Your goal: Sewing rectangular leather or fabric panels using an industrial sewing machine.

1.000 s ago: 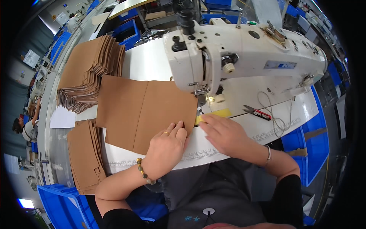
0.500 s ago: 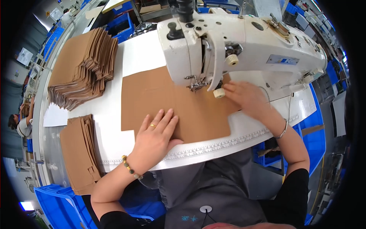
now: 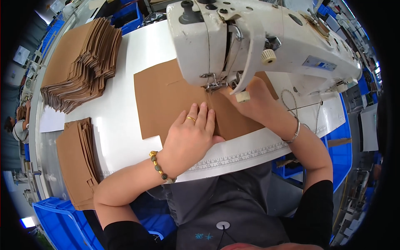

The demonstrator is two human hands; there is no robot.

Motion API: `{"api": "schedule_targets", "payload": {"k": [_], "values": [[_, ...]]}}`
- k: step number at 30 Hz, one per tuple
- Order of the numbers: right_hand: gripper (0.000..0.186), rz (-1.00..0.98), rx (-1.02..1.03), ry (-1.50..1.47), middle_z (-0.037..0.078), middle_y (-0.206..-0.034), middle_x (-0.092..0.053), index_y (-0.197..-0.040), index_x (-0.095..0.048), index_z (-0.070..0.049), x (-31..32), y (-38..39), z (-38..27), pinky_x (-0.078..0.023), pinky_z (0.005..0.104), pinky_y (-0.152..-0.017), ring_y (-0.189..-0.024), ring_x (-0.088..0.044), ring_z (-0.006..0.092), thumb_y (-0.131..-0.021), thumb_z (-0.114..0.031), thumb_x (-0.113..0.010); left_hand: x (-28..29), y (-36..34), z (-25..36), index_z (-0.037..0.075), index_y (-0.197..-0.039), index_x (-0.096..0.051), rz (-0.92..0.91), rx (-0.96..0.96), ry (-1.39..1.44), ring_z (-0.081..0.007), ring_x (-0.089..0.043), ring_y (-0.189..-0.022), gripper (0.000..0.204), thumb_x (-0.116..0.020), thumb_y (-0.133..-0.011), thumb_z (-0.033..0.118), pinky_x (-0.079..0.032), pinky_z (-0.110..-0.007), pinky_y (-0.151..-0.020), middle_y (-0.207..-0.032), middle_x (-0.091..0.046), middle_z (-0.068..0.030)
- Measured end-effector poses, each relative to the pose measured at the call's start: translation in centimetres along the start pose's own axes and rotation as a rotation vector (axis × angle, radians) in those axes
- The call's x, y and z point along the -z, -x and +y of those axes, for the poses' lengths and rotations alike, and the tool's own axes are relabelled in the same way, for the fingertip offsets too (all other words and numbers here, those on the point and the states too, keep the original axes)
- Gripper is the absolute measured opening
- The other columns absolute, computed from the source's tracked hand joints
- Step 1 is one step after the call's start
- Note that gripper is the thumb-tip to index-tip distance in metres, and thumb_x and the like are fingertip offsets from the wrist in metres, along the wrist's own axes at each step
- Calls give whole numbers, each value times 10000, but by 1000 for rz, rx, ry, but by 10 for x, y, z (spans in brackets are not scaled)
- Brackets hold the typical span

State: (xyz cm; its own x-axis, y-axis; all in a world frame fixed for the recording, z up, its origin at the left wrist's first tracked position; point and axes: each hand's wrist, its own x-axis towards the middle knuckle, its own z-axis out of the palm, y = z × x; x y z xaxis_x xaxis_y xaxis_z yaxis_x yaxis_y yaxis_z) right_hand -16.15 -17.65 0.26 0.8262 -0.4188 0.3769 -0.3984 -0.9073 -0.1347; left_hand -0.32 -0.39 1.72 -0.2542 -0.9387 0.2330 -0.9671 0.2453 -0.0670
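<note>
A flat brown fabric panel [image 3: 156, 93] with a notched corner lies under the needle area of a white sewing machine [image 3: 200, 52]. Fingers stretched out, my left hand [image 3: 189, 135] rests flat on the panel, just in front of the presser foot [image 3: 216, 85]. My right hand [image 3: 256, 100] is over the panel's right part, close beside the foot. Its fingers are bent and drawn together there, partly covered by the machine's head and a cream knob [image 3: 242, 96]. What they pinch, if anything, is hidden.
A tall stack of brown panels [image 3: 68, 58] stands at the far left, with a smaller stack [image 3: 75, 160] nearer me. A printed ruler strip [image 3: 246, 155] runs along the table's front edge. Blue bins [image 3: 66, 221] flank the table. Another person [image 3: 18, 127] works at far left.
My right hand has moved left and inward to the presser foot, its fingers drawing together. The panel has turned a little under the machine; my left hand has slid right and slightly farther in.
</note>
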Motion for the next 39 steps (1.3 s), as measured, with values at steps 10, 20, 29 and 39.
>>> {"api": "schedule_targets", "payload": {"k": [10, 20, 29, 39], "values": [[93, 79, 172, 66, 46, -654, -623, -829, -657, -65, 2, -1, -16, -523, 347, -530, -560, -643, 259, -796, -114, -729, -15, 2, -21, 15, -1297, -625, 186, 43, 198, -299, -645, -1163, 499, -746, -865, 234, -542, -370, -936, -1275, -672, -112], [108, 111, 397, 56, 9, -691, -523, -757, -579, -99, 10, 10, -25, -463, 302, -466, -584, -594, 175, -761, -118, -686, -24, -23, -40, 140, -1057, -757, 324, 56, 283, -195, -615, -856, 286, -742, -778, 80, -534, -320, -717, -895, -633, 9], [258, 33, 254, 169, 4, -1124, -689, -1083, -735, -101, 7, 16, -21, -582, 332, -740, -1012, -692, 170, -830, -152, -746, -13, -16, -63, 94, -950, -749, 377, 163, 59, -218, -651, -948, 155, -751, -795, 92, -539, -344, -766, -975, -688, -15], [274, -86, 197, 222, 20, -1160, -697, -1120, -740, -82, 13, 16, -29, -584, 329, -789, -1035, -693, 195, -857, -155, -725, -6, 0, -17, -14, -1416, -532, -10, 90, 139, -325, -506, -1380, 789, -673, -869, 537, -438, -448, -1109, -1493, -530, -141]]}}
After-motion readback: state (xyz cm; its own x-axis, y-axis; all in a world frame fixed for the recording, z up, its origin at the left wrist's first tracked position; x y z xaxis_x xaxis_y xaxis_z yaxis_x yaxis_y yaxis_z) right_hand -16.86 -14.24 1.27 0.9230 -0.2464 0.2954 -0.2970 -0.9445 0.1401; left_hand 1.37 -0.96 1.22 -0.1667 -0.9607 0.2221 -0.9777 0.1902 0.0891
